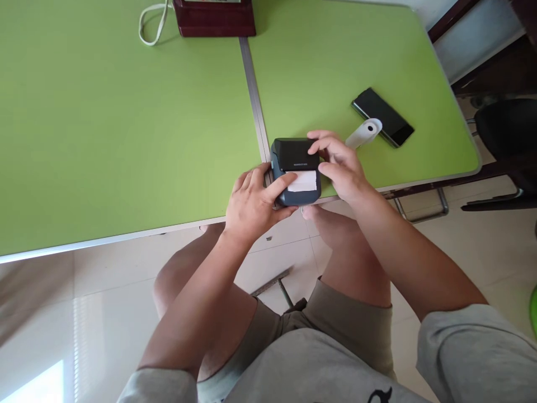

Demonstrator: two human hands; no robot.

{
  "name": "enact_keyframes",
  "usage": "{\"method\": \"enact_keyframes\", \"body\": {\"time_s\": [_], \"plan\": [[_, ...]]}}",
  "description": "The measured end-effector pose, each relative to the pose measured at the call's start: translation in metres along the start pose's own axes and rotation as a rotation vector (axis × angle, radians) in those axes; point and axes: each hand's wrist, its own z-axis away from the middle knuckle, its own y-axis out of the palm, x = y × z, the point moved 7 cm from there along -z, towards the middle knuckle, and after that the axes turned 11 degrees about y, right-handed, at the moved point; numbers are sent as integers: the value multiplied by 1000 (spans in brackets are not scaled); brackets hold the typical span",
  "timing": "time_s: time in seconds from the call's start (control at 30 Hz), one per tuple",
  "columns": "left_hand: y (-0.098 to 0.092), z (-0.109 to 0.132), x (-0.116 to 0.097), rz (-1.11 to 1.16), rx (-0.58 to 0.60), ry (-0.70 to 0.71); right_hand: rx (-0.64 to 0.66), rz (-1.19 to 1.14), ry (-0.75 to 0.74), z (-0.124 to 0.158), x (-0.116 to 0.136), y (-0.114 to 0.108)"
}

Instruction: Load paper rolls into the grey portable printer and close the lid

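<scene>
A small dark thermal printer (295,155) sits at the table's near edge, with a black lid and a blue-grey body. A strip of white paper (305,181) lies across its front part. My left hand (251,201) grips the printer from the left, one finger pressing on the paper and others along the side. At the printer's right side, my right hand (339,165) holds the lid's corner, with fingertips on top and the thumb by the edge. Just beyond that hand, a roll of white paper (359,134) rests on its side against a black smartphone (386,116).
The green table (126,123) has a metal seam (251,84) running across it. A dark red box-like device (213,19) with a white cord (157,25) stands at the far side. My legs are under the near edge. A black chair (507,134) is at the right.
</scene>
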Motion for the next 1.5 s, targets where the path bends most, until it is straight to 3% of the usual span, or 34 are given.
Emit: {"method": "enact_keyframes", "body": {"time_s": [0.13,0.33,1.17,1.3,1.5], "plan": [[0,-1,1,15,-17,2,-56,-10,66,-5,-4,-3],[2,-2,2,20,-7,-25,58,-42,169,-12,-12,6],[2,-3,4,7,8,-48,44,42,65,-11,-11,11],[5,-3,6,10,-21,-55,-7,54,95,-9,-16,9],[8,-4,7,2,14,-62,-194,89,81,-1,-11,-3]]}}
